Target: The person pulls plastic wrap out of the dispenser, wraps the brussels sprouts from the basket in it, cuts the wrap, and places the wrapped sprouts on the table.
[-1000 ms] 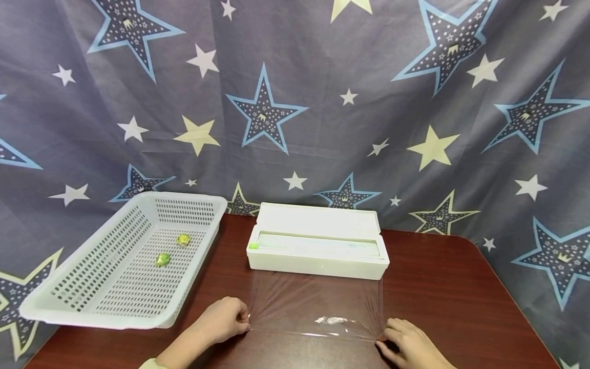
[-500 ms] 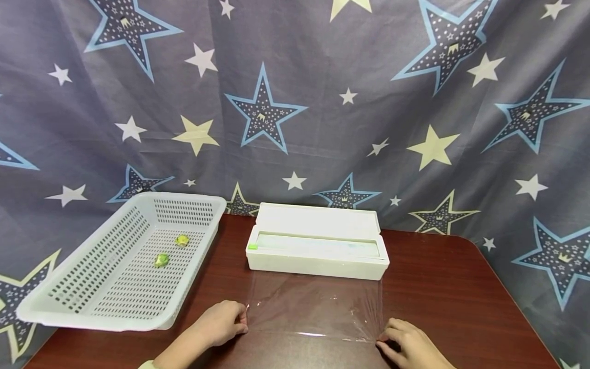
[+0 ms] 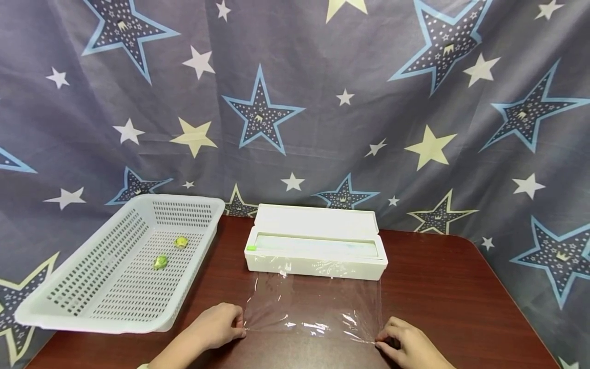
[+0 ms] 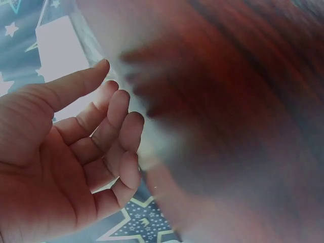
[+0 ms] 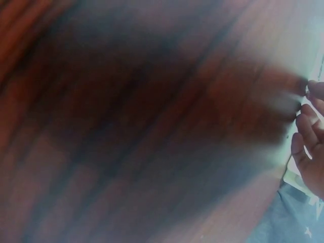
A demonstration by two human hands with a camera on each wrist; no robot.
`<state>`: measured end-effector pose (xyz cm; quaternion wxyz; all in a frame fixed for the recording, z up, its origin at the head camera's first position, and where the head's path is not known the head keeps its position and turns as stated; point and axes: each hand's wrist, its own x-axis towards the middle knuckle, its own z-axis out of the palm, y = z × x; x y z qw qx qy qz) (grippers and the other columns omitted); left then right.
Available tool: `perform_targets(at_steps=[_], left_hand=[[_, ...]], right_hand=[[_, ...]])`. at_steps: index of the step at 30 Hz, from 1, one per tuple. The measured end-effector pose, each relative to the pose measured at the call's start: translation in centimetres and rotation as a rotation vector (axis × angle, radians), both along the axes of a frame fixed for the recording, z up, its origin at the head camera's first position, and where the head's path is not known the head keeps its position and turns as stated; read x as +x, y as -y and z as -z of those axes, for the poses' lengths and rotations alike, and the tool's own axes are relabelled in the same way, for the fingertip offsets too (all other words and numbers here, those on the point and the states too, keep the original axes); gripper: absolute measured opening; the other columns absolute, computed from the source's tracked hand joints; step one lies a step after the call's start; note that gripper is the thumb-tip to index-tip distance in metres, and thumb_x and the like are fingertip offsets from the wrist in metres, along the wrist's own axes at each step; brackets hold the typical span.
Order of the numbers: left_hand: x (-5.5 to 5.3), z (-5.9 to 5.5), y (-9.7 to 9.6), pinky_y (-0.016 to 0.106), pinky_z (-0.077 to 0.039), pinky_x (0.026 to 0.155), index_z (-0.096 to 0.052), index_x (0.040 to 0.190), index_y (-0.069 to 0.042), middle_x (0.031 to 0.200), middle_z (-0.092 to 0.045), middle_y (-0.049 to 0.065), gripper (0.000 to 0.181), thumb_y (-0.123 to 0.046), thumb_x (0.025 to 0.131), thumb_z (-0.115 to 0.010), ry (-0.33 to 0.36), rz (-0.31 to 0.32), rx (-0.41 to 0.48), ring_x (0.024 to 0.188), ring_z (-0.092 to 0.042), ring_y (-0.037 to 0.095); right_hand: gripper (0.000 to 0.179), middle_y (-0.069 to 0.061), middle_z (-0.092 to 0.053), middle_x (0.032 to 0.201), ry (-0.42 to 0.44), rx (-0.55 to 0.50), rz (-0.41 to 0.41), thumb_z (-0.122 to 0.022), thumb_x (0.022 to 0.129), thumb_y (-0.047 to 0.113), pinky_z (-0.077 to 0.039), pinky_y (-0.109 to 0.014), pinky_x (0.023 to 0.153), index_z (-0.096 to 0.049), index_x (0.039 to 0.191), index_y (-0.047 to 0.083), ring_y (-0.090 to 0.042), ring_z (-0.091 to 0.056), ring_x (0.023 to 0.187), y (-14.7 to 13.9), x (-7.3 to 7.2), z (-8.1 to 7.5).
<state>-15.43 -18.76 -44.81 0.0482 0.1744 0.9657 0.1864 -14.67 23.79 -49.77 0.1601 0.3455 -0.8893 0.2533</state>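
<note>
A sheet of clear cling film (image 3: 318, 302) stretches over the table from the front of a white cling film box (image 3: 315, 265). My left hand (image 3: 216, 327) pinches the film's near left corner between thumb and fingers. At the near right corner, my right hand (image 3: 405, 342) pinches the film in the same way. Bright glints and small wrinkles show across the sheet. The left wrist view has the left hand (image 4: 76, 147) side on, thumb close to the index fingertip. Only fingers (image 5: 306, 131) of the right hand show at the right edge of its wrist view.
The box's lid (image 3: 315, 221) stands raised at the back, and a small green slider (image 3: 251, 248) sits at its left end. On the left stands a white perforated basket (image 3: 27, 312) with two small green Brussels sprouts (image 3: 160, 262). A star-patterned curtain (image 3: 295, 102) hangs behind the brown table (image 3: 442, 287).
The left hand has shifted slightly left and toward me with its corner of the film. Glints on the film have spread and moved. The right hand stays nearly where it was.
</note>
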Motion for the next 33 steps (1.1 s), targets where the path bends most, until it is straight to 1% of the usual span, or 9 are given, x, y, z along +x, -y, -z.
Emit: perform_targets(at_steps=[4, 9, 15, 20, 23, 28, 31, 32, 33], left_hand=[[0.4, -0.7, 0.1, 0.023, -0.032, 0.052, -0.049, 0.063, -0.023, 0.059, -0.045, -0.014, 0.029, -0.031, 0.073, -0.075, -0.002, 0.011, 0.008, 0.055, -0.038, 0.002], [1.1, -2.3, -0.1, 0.023, -0.031, 0.052, -0.049, 0.067, -0.023, 0.06, -0.043, -0.013, 0.027, -0.034, 0.078, -0.072, 0.007, 0.056, 0.016, 0.056, -0.038, 0.002], [1.7, -5.3, 0.0, 0.02, -0.034, 0.054, -0.054, 0.072, -0.025, 0.065, -0.047, -0.017, 0.021, -0.039, 0.082, -0.067, -0.01, 0.129, 0.077, 0.059, -0.04, -0.002], [1.7, -8.3, 0.6, 0.019, -0.039, 0.056, -0.057, 0.075, -0.026, 0.067, -0.051, -0.018, 0.02, -0.042, 0.085, -0.064, -0.042, 0.144, 0.15, 0.061, -0.043, -0.004], [1.3, -10.1, 1.1, 0.019, -0.041, 0.058, -0.058, 0.078, -0.025, 0.069, -0.054, -0.017, 0.02, -0.043, 0.086, -0.062, -0.07, 0.113, 0.178, 0.062, -0.045, -0.004], [0.1, -12.5, 2.6, 0.02, -0.04, 0.057, -0.061, 0.081, -0.023, 0.071, -0.056, -0.013, 0.017, -0.039, 0.087, -0.063, -0.141, -0.012, 0.192, 0.062, -0.046, 0.0], [-0.8, -13.5, 3.8, 0.021, -0.039, 0.056, -0.062, 0.083, -0.019, 0.071, -0.057, -0.008, 0.016, -0.034, 0.088, -0.063, -0.162, -0.082, 0.225, 0.063, -0.046, 0.002], [-1.2, -13.8, 4.2, 0.021, -0.039, 0.055, -0.063, 0.083, -0.017, 0.071, -0.057, -0.006, 0.016, -0.032, 0.088, -0.063, -0.172, -0.1, 0.243, 0.063, -0.047, 0.003], [-1.5, -13.9, 4.7, 0.021, -0.04, 0.056, -0.063, 0.084, -0.016, 0.071, -0.057, -0.005, 0.016, -0.031, 0.088, -0.063, -0.194, -0.118, 0.239, 0.064, -0.047, 0.003]], right_hand=[[0.017, 0.019, -0.051, 0.076, 0.027, -0.001, -0.001, -0.078, 0.074, 0.017, -0.031, -0.005, 0.056, -0.066, 0.077, 0.028, 0.011, -0.04, 0.064, -0.1, -0.1, 0.0], [0.015, 0.018, -0.052, 0.076, 0.04, -0.002, -0.001, -0.078, 0.074, 0.017, -0.03, -0.005, 0.055, -0.067, 0.077, 0.027, 0.011, -0.039, 0.063, -0.1, -0.1, -0.1], [0.012, 0.018, -0.052, 0.077, 0.081, 0.002, -0.002, -0.076, 0.076, 0.018, -0.032, -0.007, 0.055, -0.067, 0.079, 0.027, 0.011, -0.039, 0.064, -0.1, -0.1, -0.4], [0.012, 0.018, -0.052, 0.077, 0.081, 0.002, -0.007, -0.076, 0.076, 0.018, -0.033, -0.006, 0.055, -0.067, 0.078, 0.026, 0.011, -0.04, 0.064, -0.1, -0.1, -0.4], [0.013, 0.018, -0.051, 0.077, 0.067, 0.0, -0.011, -0.076, 0.076, 0.017, -0.032, -0.006, 0.055, -0.067, 0.078, 0.026, 0.011, -0.039, 0.063, -0.1, -0.1, -0.3], [0.015, 0.019, -0.05, 0.076, 0.054, -0.011, -0.01, -0.077, 0.075, 0.017, -0.031, -0.005, 0.056, -0.067, 0.077, 0.027, 0.011, -0.039, 0.064, -0.2, 0.0, 0.0], [0.016, 0.019, -0.05, 0.076, 0.04, -0.014, -0.013, -0.077, 0.074, 0.016, -0.031, -0.005, 0.056, -0.067, 0.077, 0.028, 0.012, -0.039, 0.064, -0.2, -0.1, 0.1], [0.016, 0.019, -0.05, 0.076, 0.033, -0.016, -0.015, -0.077, 0.073, 0.016, -0.031, -0.005, 0.056, -0.067, 0.077, 0.028, 0.012, -0.04, 0.064, -0.2, -0.1, 0.2], [0.017, 0.019, -0.05, 0.076, 0.027, -0.018, -0.018, -0.078, 0.073, 0.015, -0.031, -0.004, 0.057, -0.067, 0.077, 0.027, 0.012, -0.04, 0.064, -0.2, -0.1, 0.2]])
